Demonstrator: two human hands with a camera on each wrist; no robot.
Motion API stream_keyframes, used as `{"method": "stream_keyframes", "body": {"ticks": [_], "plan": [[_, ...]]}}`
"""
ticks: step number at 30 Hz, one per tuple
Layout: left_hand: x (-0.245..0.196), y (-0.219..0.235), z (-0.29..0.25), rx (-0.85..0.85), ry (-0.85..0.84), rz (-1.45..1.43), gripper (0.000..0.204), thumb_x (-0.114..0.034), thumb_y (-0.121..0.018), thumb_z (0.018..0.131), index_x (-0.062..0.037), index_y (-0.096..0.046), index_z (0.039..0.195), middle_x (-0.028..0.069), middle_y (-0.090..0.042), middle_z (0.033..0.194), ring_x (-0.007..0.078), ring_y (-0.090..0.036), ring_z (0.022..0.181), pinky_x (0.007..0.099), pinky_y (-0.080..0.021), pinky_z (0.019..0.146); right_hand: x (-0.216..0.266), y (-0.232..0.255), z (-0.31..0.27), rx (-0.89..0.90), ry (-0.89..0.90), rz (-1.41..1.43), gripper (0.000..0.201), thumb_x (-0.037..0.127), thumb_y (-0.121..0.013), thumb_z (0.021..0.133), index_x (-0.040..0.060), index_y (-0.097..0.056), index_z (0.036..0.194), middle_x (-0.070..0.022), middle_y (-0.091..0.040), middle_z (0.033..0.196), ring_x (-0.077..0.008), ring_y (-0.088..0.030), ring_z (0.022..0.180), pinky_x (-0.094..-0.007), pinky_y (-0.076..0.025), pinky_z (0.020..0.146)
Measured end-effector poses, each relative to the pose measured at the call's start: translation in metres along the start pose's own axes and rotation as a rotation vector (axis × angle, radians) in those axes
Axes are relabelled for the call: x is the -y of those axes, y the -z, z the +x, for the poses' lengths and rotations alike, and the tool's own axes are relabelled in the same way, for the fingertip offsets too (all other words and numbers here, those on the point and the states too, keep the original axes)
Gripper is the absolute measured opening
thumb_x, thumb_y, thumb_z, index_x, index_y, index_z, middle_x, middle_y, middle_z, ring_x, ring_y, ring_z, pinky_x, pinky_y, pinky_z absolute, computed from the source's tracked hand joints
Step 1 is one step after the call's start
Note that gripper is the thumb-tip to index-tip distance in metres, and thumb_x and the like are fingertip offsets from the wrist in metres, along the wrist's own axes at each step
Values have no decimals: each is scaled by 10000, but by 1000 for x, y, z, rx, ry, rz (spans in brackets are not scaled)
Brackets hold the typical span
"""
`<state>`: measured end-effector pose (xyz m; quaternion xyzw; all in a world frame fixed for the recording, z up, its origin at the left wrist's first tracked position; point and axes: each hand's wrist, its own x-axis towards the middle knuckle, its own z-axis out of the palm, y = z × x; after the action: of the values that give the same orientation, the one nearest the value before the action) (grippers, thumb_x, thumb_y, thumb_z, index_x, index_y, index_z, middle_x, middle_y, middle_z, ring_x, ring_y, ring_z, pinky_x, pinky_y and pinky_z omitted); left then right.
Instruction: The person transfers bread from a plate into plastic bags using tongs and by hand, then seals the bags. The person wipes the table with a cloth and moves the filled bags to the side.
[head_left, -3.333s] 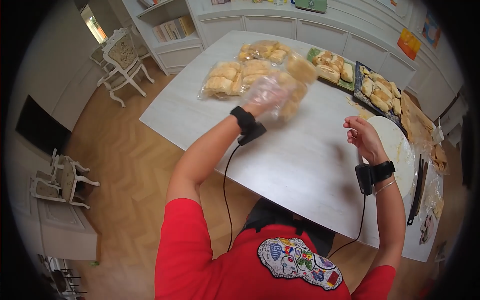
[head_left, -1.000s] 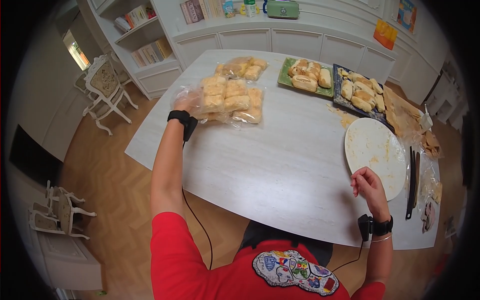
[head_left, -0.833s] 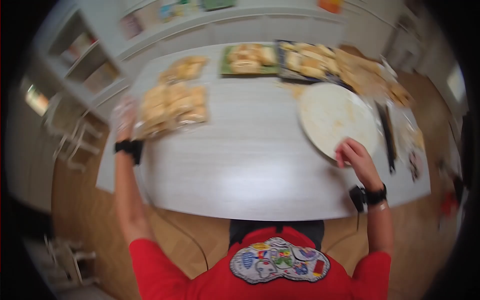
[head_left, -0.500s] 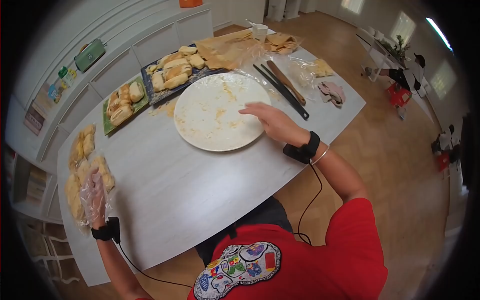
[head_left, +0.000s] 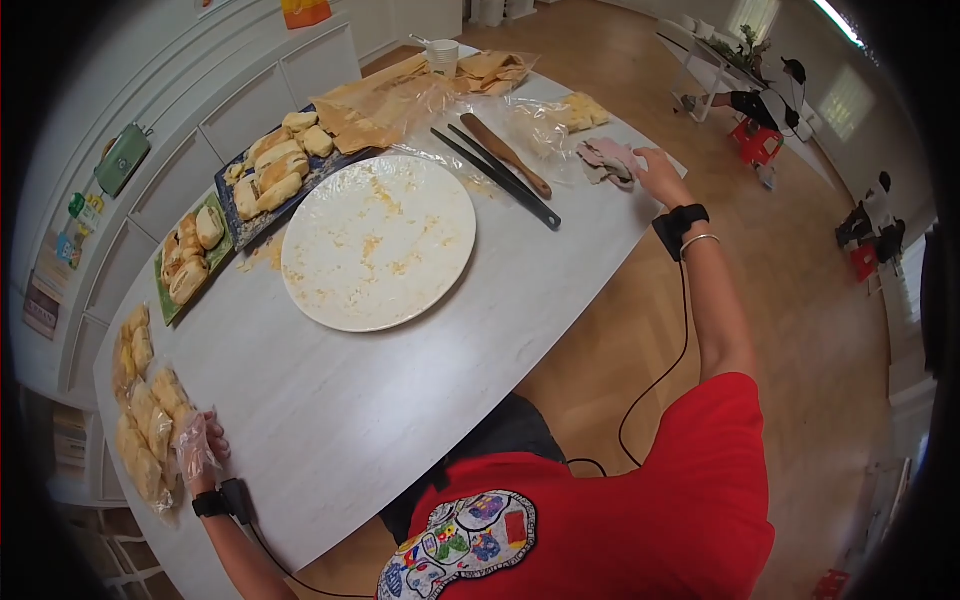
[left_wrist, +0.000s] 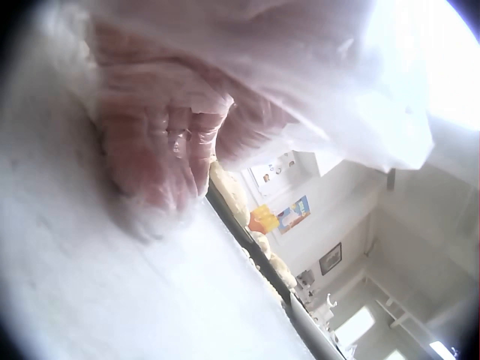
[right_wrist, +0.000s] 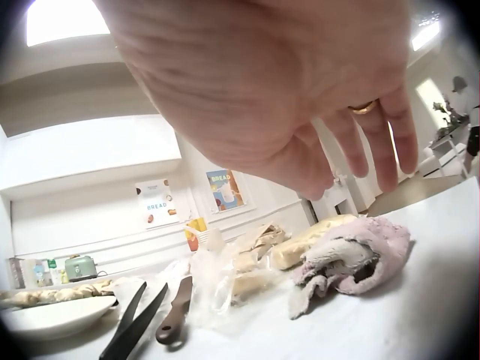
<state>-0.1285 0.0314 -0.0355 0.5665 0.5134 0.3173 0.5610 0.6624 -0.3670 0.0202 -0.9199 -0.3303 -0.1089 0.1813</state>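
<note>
My left hand (head_left: 203,443), in a clear plastic glove, is at the table's left side beside the clear bags of bread rolls (head_left: 143,462). In the left wrist view its gloved fingers (left_wrist: 154,161) are together and gently bent, fingertips right at the tabletop, holding nothing visible. My bare right hand (head_left: 660,178) reaches to the table's right edge, beside a crumpled pink-and-grey cloth (head_left: 604,158). The right wrist view shows this hand (right_wrist: 277,97) just above the cloth (right_wrist: 375,251), its fingers loosely extended, with nothing in them.
A white oval plate (head_left: 375,290) with crumbs is mid-table. Black tongs (head_left: 510,183) and a brown utensil (head_left: 505,152) lie right of it. Filled green (head_left: 172,308) and blue (head_left: 230,200) trays line the far side, near brown paper (head_left: 365,105) and a paper cup (head_left: 442,58).
My left hand has left the bread bags it was handling and come to the table beside them. The right hand has moved from over the plate to the cloth. The head view has turned right.
</note>
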Motion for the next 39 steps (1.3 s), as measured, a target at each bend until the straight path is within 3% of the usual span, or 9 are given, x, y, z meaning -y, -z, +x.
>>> {"method": "stream_keyframes", "body": {"ticks": [6,10,12,17,19,23,30,34,39], "plan": [[6,3,8,32,70,-128,335,-360,-613,940,-66,-596,1099,30,-564,729,127,-511,513,257,-415,449,-24,-8,61,199,-175,72,446,341,-580,850,117,-622,1233,-222,-499,1318,-392,-532,1174,-417,-423,1011],[9,2,9,-29,63,-38,337,-358,-610,942,-64,-602,1109,19,-551,725,107,-506,521,243,-415,444,17,-8,53,96,-157,-33,465,372,-595,819,133,-638,1217,-206,-517,1303,-393,-528,1179,-439,-419,1010],[7,-2,6,-45,53,-23,340,-360,-611,942,-62,-608,1106,15,-551,728,99,-503,520,238,-415,444,37,-12,52,238,-204,-100,515,440,-633,787,155,-641,1216,-193,-515,1310,-391,-515,1193,-471,-398,1017],[2,-6,0,-91,2,96,342,-364,-605,944,-53,-627,1086,6,-551,735,85,-500,519,233,-418,448,55,-33,37,73,-165,-155,483,488,-596,818,135,-666,1142,-179,-551,1270,-412,-491,1198,-506,-374,992],[7,-3,1,-86,-30,161,341,-368,-597,945,-53,-635,1072,1,-551,740,82,-499,518,232,-418,453,66,-29,35,-99,73,-213,429,439,-505,898,68,-677,1029,-197,-624,1123,-402,-551,1093,-504,-422,891],[6,-6,2,-116,-4,159,342,-370,-594,945,-53,-638,1066,-3,-550,741,79,-500,526,230,-419,461,138,-23,-3,202,273,246,471,427,-452,945,7,-664,930,-216,-658,859,-415,-607,859,-469,-467,769],[2,-16,-9,-191,26,193,308,-371,-606,937,-82,-658,1030,-30,-558,749,68,-512,570,223,-416,495,178,-72,-20,249,298,12,350,244,-668,856,2,-543,1076,-228,-656,1017,-404,-622,962,-475,-488,805],[-7,-26,-19,-170,36,116,293,-350,-614,936,-71,-658,1014,-20,-564,752,65,-509,563,222,-419,491,171,-71,-15,251,210,160,349,226,-605,884,-31,-539,1110,-238,-652,1007,-416,-612,978,-481,-477,817],[2,-25,-15,-175,15,-21,289,-326,-615,942,-49,-634,1023,2,-560,774,73,-492,554,219,-416,492,160,-21,-23,256,229,495,259,149,-566,926,-14,-527,1124,-160,-644,919,-228,-626,732,-342,-485,687]]}}
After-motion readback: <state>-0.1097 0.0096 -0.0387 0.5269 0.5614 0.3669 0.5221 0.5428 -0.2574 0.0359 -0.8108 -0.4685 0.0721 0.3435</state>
